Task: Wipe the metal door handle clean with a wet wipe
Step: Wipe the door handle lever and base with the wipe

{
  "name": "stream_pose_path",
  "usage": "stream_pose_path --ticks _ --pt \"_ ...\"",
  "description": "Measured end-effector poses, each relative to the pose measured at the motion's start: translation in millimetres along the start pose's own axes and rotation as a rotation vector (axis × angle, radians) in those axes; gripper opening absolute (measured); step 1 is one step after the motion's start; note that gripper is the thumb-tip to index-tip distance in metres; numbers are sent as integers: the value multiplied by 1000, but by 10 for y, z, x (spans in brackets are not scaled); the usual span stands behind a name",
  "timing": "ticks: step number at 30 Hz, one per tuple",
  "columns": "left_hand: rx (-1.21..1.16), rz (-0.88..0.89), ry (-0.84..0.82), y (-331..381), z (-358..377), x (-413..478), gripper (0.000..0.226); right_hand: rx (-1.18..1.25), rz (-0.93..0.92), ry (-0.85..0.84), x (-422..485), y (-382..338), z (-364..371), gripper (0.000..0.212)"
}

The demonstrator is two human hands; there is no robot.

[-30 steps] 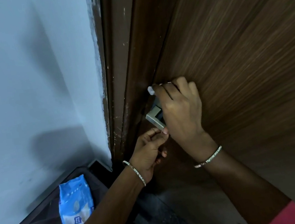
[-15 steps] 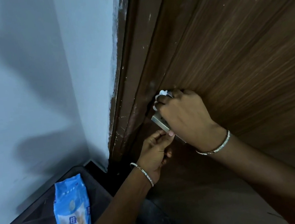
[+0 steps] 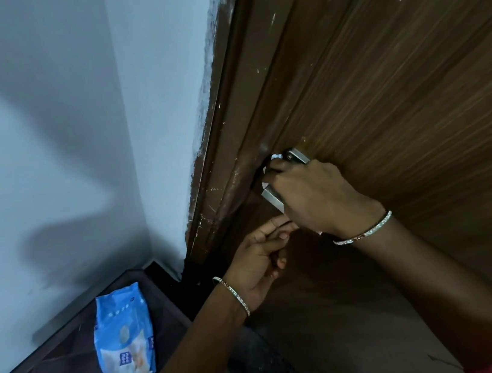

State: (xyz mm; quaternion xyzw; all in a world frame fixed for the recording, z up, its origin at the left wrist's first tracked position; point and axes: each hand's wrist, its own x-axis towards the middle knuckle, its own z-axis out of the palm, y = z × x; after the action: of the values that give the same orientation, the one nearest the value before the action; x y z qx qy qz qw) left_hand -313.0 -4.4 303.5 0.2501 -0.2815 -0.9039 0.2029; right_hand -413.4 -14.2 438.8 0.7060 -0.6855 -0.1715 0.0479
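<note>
Brown door (image 3: pixel 400 101): right hand (image 3: pixel 312 196) clamps a wipe (image 3: pixel 275 158) on the handle (image 3: pixel 273 196); left hand (image 3: pixel 258 263), fingers curled, steadies its lower end.

Pale blue wall (image 3: pixel 44 151) fills frame left w/ soft shadows; brown wood door (image 3: pixel 398 86) right; dark floor (image 3: pixel 59 370) lower left.

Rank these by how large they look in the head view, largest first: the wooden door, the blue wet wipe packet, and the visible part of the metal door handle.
1. Wooden door
2. Blue wet wipe packet
3. Metal door handle, mostly hidden by the right hand
</note>
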Motion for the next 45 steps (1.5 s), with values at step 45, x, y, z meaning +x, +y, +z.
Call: stream_pose_path --ticks 45 --pt "1309 813 693 574 168 276 27 1086 692 608 -784 -391 819 23"
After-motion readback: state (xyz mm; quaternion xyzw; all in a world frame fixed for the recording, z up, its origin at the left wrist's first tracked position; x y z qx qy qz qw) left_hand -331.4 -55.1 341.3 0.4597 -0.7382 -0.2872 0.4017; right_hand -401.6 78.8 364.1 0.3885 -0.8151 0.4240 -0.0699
